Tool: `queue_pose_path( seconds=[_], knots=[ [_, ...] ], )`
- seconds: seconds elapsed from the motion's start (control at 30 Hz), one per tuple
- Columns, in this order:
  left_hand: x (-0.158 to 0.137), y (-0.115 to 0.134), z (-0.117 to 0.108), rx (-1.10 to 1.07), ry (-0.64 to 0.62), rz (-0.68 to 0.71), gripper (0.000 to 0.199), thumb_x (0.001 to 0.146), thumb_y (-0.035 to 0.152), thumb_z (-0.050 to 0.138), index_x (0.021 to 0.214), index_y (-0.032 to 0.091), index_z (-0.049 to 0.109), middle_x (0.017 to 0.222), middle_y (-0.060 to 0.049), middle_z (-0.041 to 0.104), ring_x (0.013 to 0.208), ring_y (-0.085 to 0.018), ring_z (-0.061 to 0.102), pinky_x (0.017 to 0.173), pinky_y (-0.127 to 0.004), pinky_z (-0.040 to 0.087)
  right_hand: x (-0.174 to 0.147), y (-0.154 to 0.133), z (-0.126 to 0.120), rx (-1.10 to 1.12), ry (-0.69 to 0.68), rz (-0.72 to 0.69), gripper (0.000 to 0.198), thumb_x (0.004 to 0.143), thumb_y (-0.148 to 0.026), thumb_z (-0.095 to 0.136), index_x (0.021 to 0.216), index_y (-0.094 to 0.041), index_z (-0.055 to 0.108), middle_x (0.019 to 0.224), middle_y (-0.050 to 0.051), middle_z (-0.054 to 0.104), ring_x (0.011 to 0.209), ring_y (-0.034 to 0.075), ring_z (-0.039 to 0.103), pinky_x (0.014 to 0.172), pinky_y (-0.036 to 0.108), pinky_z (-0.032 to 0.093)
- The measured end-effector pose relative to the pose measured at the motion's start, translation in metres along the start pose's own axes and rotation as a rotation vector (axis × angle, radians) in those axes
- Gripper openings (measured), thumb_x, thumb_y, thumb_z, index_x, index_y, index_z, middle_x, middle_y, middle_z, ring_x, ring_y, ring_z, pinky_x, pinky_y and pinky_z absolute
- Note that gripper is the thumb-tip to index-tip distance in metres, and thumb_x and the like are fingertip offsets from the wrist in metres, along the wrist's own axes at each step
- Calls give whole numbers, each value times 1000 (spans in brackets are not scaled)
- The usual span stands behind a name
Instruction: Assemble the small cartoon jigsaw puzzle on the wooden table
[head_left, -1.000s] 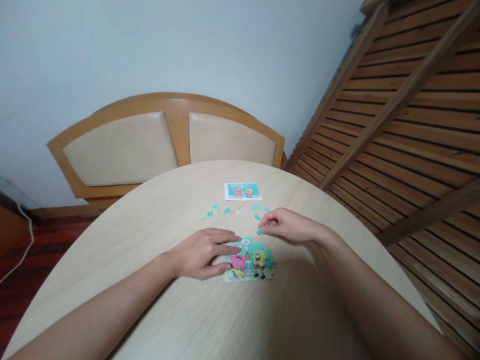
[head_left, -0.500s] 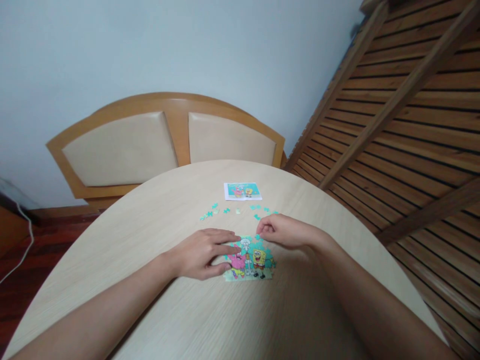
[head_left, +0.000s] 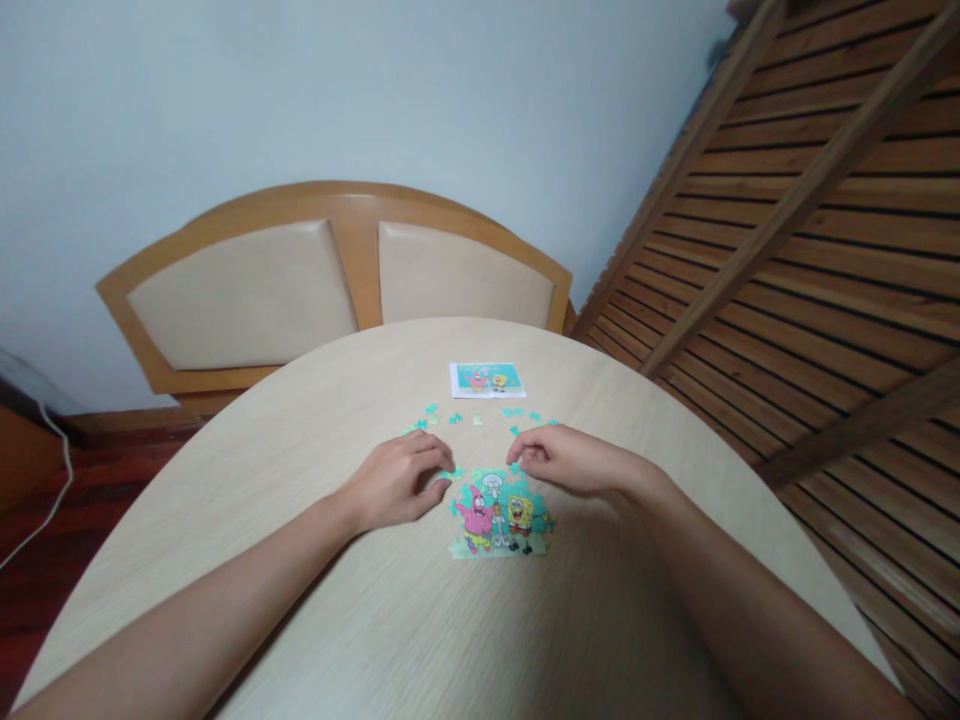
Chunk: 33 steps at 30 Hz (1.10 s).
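A partly assembled jigsaw puzzle (head_left: 499, 515) with a pink starfish, a yellow sponge and a pale squid figure lies flat on the table. My left hand (head_left: 401, 482) rests at its upper left corner, fingers bent and thumb apart from them. Just beyond those fingertips is a teal puzzle piece (head_left: 456, 473); whether they touch it is unclear. At the puzzle's upper right edge, my right hand (head_left: 566, 458) is closed in a pinch, its fingertips on a small teal piece (head_left: 514, 468). The curled fingers partly hide that piece.
Loose puzzle pieces (head_left: 454, 419) lie in a scattered row beyond my hands. Behind them sits a reference picture card (head_left: 487, 379). The round wooden table (head_left: 322, 620) faces a padded bench back (head_left: 240, 295) and a wall. Wooden slats (head_left: 787, 250) rise at the right.
My left hand has drawn back left and away from the puzzle's face, uncovering the pink starfish, and its fingers have curled. My right hand stays pinched at the upper edge, barely shifted.
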<state>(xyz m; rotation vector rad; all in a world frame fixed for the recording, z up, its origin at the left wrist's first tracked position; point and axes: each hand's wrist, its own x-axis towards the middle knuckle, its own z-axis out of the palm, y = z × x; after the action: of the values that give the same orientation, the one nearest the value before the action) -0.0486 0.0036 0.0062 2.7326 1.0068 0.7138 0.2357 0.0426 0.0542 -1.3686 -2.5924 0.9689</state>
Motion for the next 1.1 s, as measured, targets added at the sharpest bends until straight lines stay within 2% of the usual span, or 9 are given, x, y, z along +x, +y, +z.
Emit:
queue_pose_path(
  seconds=[0.57,0.7,0.9,1.0,1.1],
  knots=[
    [0,2,-5,0,-34,-8,10,91,24,53,86,20,61,99,-4,70,94,-21,63,86,-36,52,2,1,3,27,19,15,24,81,-10,55,96,-13,73,75,3,69,66,15,58,60,23,40],
    [-1,2,-6,-30,-29,-33,10,90,27,55,93,20,63,99,-4,70,95,-21,64,87,-36,53,2,1,3,14,28,15,24,79,-10,56,95,-14,74,74,3,68,65,15,57,60,23,40],
    [-1,4,-7,-37,-11,-45,20,87,21,51,102,19,64,100,-6,70,95,-22,65,88,-39,54,2,1,4,41,25,-3,31,77,-7,55,101,-14,74,70,0,63,62,13,52,57,23,36],
    [-1,4,-7,-37,-8,-1,26,89,21,51,111,19,65,106,-7,70,100,-23,64,90,-40,54,1,1,3,47,-4,-6,33,76,-6,54,101,-14,73,69,-1,61,60,12,50,56,22,35],
    [0,6,-7,-55,-26,88,34,92,23,51,124,22,63,121,-8,67,111,-24,62,96,-43,53,0,1,1,15,16,25,26,75,-8,55,94,-15,72,69,0,64,62,13,54,55,22,36]
  ],
)
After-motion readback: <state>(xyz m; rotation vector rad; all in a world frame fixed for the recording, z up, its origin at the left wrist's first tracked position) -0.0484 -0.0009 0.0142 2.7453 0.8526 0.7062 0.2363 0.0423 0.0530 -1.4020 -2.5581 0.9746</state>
